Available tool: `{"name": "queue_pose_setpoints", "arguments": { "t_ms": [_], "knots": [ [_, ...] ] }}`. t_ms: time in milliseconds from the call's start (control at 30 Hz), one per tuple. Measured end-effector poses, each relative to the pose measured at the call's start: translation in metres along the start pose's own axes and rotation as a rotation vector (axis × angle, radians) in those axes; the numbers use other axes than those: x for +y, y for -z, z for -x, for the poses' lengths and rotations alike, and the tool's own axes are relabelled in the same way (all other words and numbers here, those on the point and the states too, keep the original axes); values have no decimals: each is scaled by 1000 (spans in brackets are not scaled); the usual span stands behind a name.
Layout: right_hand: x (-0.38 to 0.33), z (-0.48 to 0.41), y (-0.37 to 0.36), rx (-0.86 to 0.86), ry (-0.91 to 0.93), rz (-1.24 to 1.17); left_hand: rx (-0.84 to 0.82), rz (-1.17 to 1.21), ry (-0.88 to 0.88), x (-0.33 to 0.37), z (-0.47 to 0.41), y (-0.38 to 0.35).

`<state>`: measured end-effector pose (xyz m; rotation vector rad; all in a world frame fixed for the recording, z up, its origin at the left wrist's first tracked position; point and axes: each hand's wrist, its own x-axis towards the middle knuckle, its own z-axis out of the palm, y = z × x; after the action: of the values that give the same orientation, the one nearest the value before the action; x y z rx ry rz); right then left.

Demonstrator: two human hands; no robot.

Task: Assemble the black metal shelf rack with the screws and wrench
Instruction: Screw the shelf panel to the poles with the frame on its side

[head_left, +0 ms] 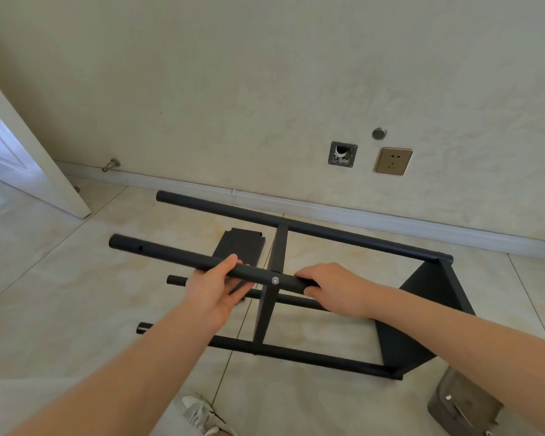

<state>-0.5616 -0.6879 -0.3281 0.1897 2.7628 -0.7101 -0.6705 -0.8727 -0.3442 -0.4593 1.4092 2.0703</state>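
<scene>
On the floor (60, 294) the rack (328, 232) lies lengthwise left-right, left hand (213, 291) and right hand (334, 287) gripping its pole (170, 254)

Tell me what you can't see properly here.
Head view:
Flat black metal panel: partly hidden by the black round pole and left hand.
Grey blocky object, bottom right: cut off by the edge.
Silver screw head: too small to read its slot.
Right hand: palm hidden against the pole.

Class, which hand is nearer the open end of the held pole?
Left. The left hand grips the pole closer to its open end; the right hand grips it beyond the silver screw.
</scene>
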Motion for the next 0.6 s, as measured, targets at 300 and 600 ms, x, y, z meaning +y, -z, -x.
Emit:
{"name": "queue_pose_setpoints", "arguments": {
  "t_ms": [300,600],
  "knots": [
    [-29,-17,40,166,46,-123,-44,-214,-206,83,4,-39],
    [-37,-2,64,24,35,-199,-80,-325,-336,102,27,-65]
  ]
}}
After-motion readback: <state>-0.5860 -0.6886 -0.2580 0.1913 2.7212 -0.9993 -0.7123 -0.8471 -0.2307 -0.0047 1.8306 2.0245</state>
